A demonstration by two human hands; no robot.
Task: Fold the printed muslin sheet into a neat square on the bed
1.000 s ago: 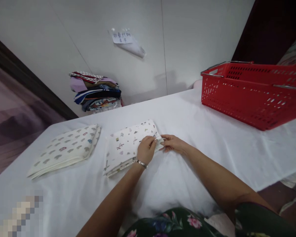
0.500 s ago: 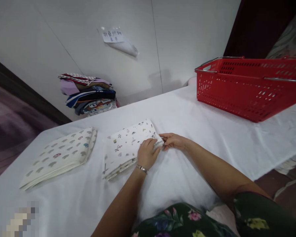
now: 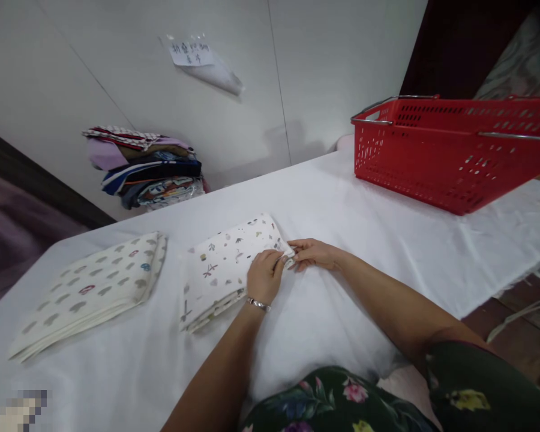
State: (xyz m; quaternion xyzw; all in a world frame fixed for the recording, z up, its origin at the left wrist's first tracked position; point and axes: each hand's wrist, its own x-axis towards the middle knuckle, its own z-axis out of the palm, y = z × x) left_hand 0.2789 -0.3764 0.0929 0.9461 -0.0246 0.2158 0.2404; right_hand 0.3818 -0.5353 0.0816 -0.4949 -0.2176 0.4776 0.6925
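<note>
A folded white cloth (image 3: pixel 227 258) with small printed figures lies on the white-covered table in front of me. At its near right corner my left hand (image 3: pixel 264 273) pinches the edge between thumb and fingers, a bracelet on the wrist. My right hand (image 3: pixel 312 254) grips the same corner from the right side, its fingertips partly hidden by the fabric. To the left rests a second folded cloth (image 3: pixel 94 285), cream with grey cloud-like shapes, which neither hand touches.
A red plastic basket (image 3: pixel 432 156) with metal handles stands at the right rear of the table (image 3: pixel 315 204). Behind the table's far left edge is a stack of folded clothes (image 3: pixel 150 168). A paper sign (image 3: pixel 191 54) hangs on the wall.
Both hands stay at the cloth's corner; the left fingers have closed more tightly on its edge. The whole view has shifted slightly, moving things left in the picture.
</note>
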